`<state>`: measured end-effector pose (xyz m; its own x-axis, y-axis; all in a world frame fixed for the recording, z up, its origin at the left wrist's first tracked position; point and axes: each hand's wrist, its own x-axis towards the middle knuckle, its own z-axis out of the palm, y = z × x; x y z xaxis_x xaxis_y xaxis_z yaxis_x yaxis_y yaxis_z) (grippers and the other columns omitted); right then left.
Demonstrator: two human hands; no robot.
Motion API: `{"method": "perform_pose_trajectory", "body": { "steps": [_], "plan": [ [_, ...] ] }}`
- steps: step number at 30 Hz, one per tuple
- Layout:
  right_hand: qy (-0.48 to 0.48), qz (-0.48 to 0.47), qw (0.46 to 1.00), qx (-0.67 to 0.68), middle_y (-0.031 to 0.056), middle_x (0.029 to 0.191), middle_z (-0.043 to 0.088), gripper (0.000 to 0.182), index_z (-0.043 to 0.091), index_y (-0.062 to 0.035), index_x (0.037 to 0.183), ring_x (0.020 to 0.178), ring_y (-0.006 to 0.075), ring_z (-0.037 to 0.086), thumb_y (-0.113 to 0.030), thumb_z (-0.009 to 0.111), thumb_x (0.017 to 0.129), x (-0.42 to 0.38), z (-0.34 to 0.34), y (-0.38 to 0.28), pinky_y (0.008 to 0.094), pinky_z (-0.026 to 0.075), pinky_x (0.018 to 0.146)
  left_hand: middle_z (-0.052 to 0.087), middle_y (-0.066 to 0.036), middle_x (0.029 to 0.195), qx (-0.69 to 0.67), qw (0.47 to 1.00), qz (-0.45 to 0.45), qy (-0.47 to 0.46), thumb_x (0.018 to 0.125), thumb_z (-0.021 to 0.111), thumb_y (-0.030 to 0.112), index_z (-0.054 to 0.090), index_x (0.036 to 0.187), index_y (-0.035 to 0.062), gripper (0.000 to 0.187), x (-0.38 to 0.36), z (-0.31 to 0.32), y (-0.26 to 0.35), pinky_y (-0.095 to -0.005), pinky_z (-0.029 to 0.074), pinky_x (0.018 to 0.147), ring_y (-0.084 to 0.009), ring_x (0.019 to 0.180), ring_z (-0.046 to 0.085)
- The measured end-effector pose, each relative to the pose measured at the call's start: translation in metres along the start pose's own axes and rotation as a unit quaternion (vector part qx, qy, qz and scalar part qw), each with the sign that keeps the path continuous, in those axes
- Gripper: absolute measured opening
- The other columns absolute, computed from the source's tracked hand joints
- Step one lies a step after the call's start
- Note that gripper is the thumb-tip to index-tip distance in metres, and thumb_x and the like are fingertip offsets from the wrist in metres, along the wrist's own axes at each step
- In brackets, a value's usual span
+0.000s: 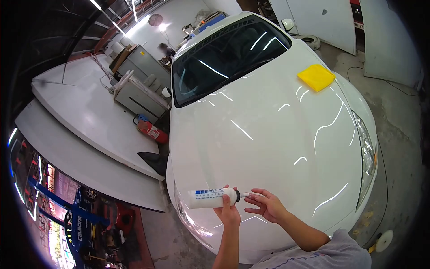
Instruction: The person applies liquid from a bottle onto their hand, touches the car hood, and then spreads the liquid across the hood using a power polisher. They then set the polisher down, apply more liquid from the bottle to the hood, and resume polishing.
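The left hand (228, 210) grips a white bottle (212, 197) (lying sideways) over the white car hood (268, 134). The right hand (265, 204) has open fingers touching the bottle's tip. A yellow cloth (316, 76) lies far up the hood.

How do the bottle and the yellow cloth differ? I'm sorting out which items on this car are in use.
The bottle is white with blue lettering; the yellow cloth is plain yellow. The bottle is held sideways in the left hand, the right hand at its nozzle end; the cloth lies flat and untouched on the hood. Both are over the white hood.
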<state>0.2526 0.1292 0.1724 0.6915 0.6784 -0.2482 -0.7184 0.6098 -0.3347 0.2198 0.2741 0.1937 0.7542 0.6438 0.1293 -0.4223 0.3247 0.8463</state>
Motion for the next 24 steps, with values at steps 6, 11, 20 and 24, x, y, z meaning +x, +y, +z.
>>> {"method": "perform_pose_trajectory", "body": {
  "steps": [6,11,20,24],
  "plan": [
    [0.028,0.021,0.999,0.024,0.0193,0.130,0.051,0.047,0.028,0.0010,0.138,0.122,0.0318,0.052,-0.005,0.045,0.095,0.020,-0.009,-0.010,0.0589,0.043,0.100,0.056,-0.016,0.118,-0.022,0.999,-0.001,0.050,0.088,0.069,0.023,0.038,0.125,0.0020,0.053,0.008,-0.015,-0.013,-0.0442,0.053,0.089,-0.0349,0.101,0.061],
    [0.044,-0.057,0.996,-0.045,0.0208,0.132,0.050,0.055,0.025,-0.0017,0.140,0.123,0.0317,0.049,-0.004,0.042,0.088,0.073,-0.036,-0.041,0.0536,0.044,0.099,0.057,-0.010,0.116,-0.146,0.979,-0.043,0.133,0.091,0.060,0.042,0.042,0.125,0.0033,0.055,0.024,-0.053,-0.010,-0.0380,0.052,0.092,-0.0277,0.101,0.060],
    [0.267,-0.342,0.554,-0.710,0.0171,0.144,0.039,0.064,0.018,-0.0008,0.144,0.138,0.0302,0.031,-0.012,0.045,0.087,0.252,-0.092,-0.138,0.0495,0.013,0.116,0.059,-0.007,0.108,-0.160,0.952,0.006,0.260,0.087,0.066,0.043,0.048,0.119,0.0040,0.053,-0.001,-0.156,0.005,-0.0352,0.053,0.086,-0.0239,0.095,0.061],
    [0.291,-0.285,0.385,-0.828,0.0167,0.147,0.033,0.070,0.020,0.0039,0.144,0.142,0.0340,0.020,-0.023,0.052,0.088,0.279,-0.078,-0.102,0.0598,0.002,0.114,0.065,-0.014,0.107,-0.219,0.927,-0.024,0.304,0.090,0.064,0.033,0.053,0.121,-0.0019,0.048,-0.020,-0.212,-0.005,-0.0395,0.056,0.076,-0.0284,0.092,0.066]
  ]
}}
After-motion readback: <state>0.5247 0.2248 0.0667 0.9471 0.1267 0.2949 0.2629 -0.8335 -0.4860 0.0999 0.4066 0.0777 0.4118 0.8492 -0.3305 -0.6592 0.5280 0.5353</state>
